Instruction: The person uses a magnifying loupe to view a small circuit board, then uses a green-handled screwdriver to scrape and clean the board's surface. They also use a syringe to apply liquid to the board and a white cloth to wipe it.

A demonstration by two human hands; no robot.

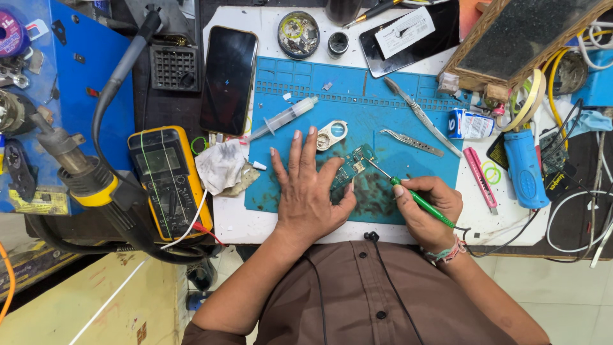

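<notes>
1. Board (353,167) lies on the blue mat (408,172), pinned flat under the left hand (306,191).
2. Right hand (428,211) grips a green iron (408,193), tip touching the board.
3. Likely light, thin, fragile; best held by its edges.

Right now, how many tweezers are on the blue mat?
2. One long pair of tweezers lies slanted near the mat's top right; a shorter pair lies just below it. More might hide under the clutter.

A single head-worn camera looks almost straight down from above the person's chest onto the bench (236,223). It sits close: the blue mat (408,166) fills the centre, shirt at 6 o'clock, bench's far edge at 12 o'clock.
</notes>
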